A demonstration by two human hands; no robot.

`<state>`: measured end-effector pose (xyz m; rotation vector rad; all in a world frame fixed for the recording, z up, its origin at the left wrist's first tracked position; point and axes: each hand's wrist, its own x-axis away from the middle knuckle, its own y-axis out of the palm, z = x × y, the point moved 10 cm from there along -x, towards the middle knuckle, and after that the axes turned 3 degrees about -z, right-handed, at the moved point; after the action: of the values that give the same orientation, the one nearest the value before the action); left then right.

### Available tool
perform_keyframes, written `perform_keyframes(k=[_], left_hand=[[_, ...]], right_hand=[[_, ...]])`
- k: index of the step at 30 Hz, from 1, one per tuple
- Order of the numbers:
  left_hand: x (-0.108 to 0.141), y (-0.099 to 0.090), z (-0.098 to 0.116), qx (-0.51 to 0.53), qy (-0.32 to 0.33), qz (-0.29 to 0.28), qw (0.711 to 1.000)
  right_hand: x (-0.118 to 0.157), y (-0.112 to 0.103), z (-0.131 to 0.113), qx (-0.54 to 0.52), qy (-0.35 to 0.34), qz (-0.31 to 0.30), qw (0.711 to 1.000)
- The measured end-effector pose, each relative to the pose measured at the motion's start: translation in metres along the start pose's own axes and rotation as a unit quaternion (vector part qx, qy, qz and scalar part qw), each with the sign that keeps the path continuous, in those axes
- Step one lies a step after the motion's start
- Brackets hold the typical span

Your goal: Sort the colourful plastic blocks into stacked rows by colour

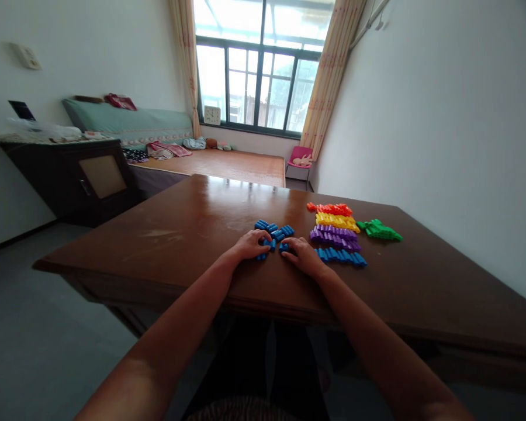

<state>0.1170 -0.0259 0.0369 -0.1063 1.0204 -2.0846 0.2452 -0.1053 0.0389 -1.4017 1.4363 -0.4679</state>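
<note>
Small blue plastic blocks, short and rounded, lie in a loose cluster [279,235] on the brown table between my hands. My left hand [251,243] rests at the cluster's left side, its fingers and thumb curled around some of the blue blocks. Opposite it, my right hand [304,255] has thumb and fingers bent about a blue block [283,248] at the near side. Just beyond my right hand runs a row of joined blue blocks [342,257]. Behind that row are purple rows [335,236], yellow rows [336,221] and orange-red rows [334,209].
Green blocks [380,230] lie right of the coloured rows. The wooden table [179,234] has its front edge close to my body, and a white wall stands along its right. Farther back are a bed [241,162], a dark cabinet [70,175] and a pink chair [300,155].
</note>
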Motion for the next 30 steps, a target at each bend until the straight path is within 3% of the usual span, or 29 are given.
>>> perform_keyframes(k=[4,7,11,14,18,22,26,30], left_hand=[[-0.001,0.002,-0.003,-0.023,0.012,-0.002,1.000],[0.000,-0.005,-0.004,-0.001,0.023,0.037,0.999],[0.000,-0.017,-0.002,0.033,0.012,0.096,0.995],[-0.004,-0.014,0.022,0.021,0.029,0.092,0.995],[-0.016,0.018,0.087,-0.030,0.116,0.016,0.993],[-0.029,0.061,0.140,-0.085,0.170,-0.008,0.982],[-0.040,0.095,0.147,-0.117,0.149,0.001,0.982],[-0.039,0.112,0.142,-0.142,0.142,0.005,0.980]], right_hand=[[-0.002,0.005,-0.008,0.009,-0.009,-0.004,1.000],[-0.001,-0.005,-0.009,-0.009,-0.016,0.017,1.000],[0.017,-0.052,0.020,-0.040,0.023,0.082,0.996],[0.044,-0.096,0.061,-0.027,0.085,0.132,0.987],[0.080,-0.129,0.099,0.050,0.134,0.161,0.976],[0.095,-0.123,0.106,0.108,0.135,0.142,0.975],[0.097,-0.111,0.102,0.127,0.129,0.114,0.977],[0.096,-0.106,0.099,0.130,0.120,0.090,0.980]])
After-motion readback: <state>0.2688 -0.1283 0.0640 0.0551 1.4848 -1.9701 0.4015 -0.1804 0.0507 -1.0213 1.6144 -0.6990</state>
